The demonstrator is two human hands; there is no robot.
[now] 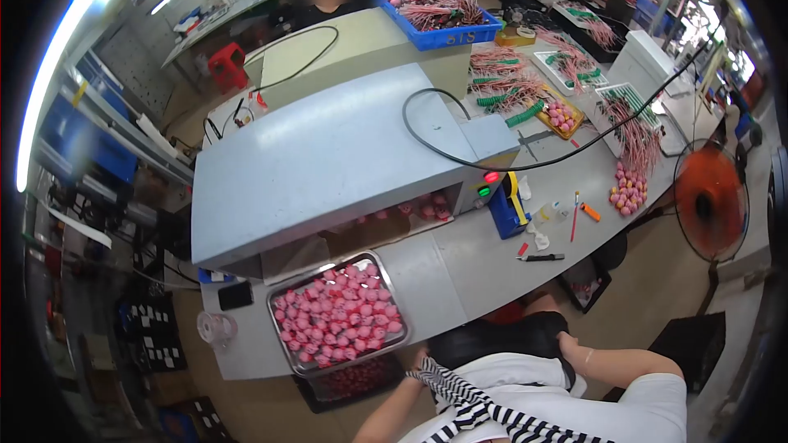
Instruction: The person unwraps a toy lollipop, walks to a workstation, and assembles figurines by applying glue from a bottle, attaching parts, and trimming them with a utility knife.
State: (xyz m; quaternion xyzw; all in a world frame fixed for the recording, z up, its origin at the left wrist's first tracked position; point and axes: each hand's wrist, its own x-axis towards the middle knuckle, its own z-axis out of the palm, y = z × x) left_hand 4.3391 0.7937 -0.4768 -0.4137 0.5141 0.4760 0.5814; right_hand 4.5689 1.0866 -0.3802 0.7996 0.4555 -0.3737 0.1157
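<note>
My left hand (420,358) is low at the table's front edge, beside the black clothing on my lap and a striped strap (460,394). Its fingers are mostly hidden. On the other side of my lap, my right hand (568,346) rests against the black clothing (509,340), with its fingers out of clear sight. Nearest to my left hand on the table is a metal tray (397,279) full of small pink round pieces (341,312). Behind it, more pink pieces (433,207) lie in the opening of a long grey machine (328,156).
A phone (236,295) and plastic cup (217,328) stand left. Right are a tape dispenser (509,212), pen (542,258), pink-yellow balls (628,190) and wire bundles (636,131). A blue crate (447,38) sits behind. A fan (707,201) and another person (328,8) are nearby.
</note>
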